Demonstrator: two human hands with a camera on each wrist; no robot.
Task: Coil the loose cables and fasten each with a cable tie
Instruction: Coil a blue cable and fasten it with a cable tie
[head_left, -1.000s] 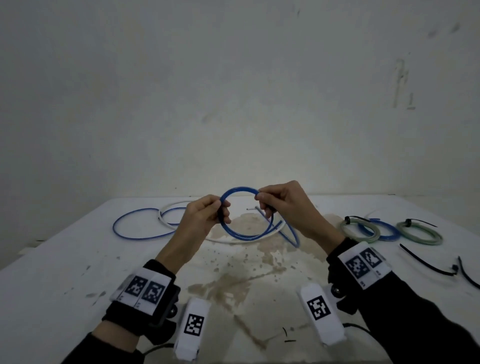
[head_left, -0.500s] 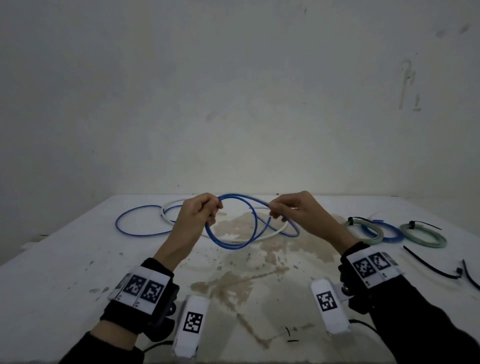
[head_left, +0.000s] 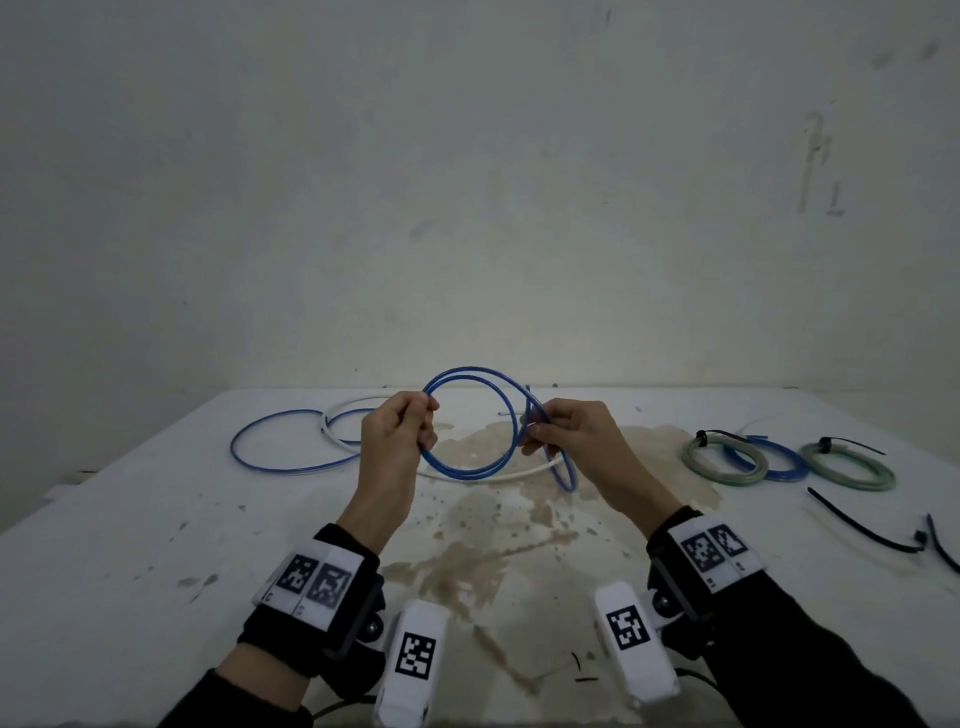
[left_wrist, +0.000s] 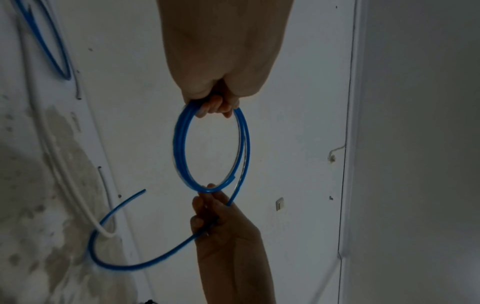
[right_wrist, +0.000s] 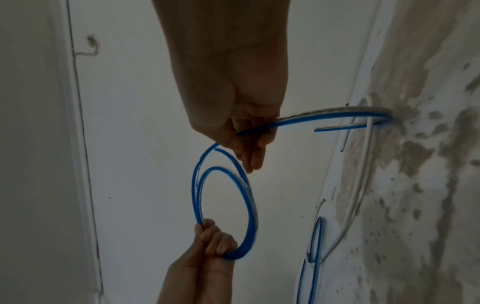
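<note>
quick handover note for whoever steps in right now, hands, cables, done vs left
Left hand grips the blue coil at its left side.
Right hand pinches its right side; the tail hangs loose.
Done: three tied coils lie at the right.
Left: finish and tie this coil, then the blue cable and white cable on the table.
Loose ties lie far right.

Stained white table (head_left: 156, 545), loose cables (head_left: 291, 441), tied coils (head_left: 847, 470), cable ties (head_left: 862, 525)

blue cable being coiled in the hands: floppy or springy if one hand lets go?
Probably springy: the blue cable holds smooth round loops between the left hand and right hand, and its free tail arcs without drooping. Likely light, since fingertip pinches carry it. Released, the loops may spring open.
</note>
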